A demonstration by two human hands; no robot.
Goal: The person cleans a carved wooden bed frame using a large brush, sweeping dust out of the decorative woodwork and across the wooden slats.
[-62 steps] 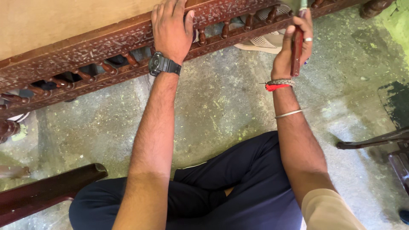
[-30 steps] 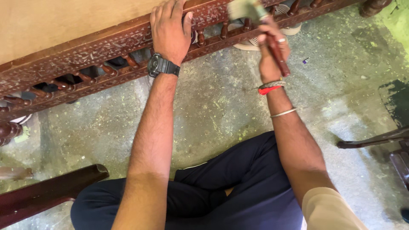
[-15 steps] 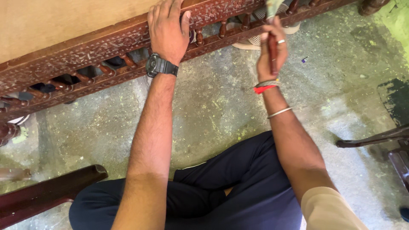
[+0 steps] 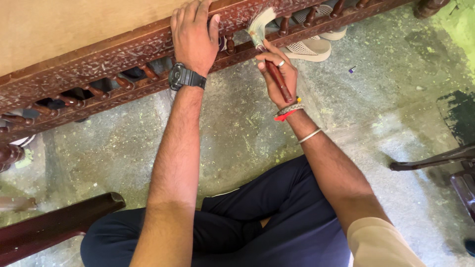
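Head view: left hand (image 4: pixel 194 37) flat on rail (image 4: pixel 99 59), right hand (image 4: pixel 277 74) pinching brush (image 4: pixel 267 44); bristles could snag carvings and splay.

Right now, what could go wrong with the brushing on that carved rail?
1. The left hand lies on the dark carved wooden rail close to the pale brush bristles; it might get smeared.
2. The beige perforated shoes sit just behind the spindles; drips could land on them.
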